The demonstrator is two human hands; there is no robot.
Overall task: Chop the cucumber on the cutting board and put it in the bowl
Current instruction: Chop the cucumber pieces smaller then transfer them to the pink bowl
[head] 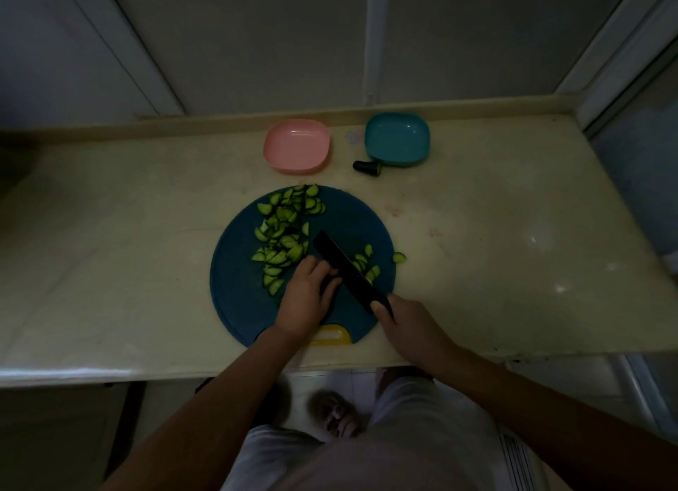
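Observation:
A round dark blue cutting board (234, 285) lies on the counter, its yellow handle tab (332, 336) at the near edge. A heap of cucumber slices (282, 230) covers its far left part. A few more slices (365, 261) lie to the right of the black knife blade (343, 265). One slice (399, 257) sits at the board's right rim. My right hand (407, 325) grips the knife handle. My left hand (306, 296) presses down beside the blade, fingers curled over a piece that I cannot see. A pink bowl (297, 145) and a teal bowl (397, 138) stand behind the board.
A cut cucumber end (367, 167) lies just in front of the teal bowl. The pale counter (495, 234) stretches to both sides, with a low raised lip along the back wall. Below the near edge my legs and a foot show.

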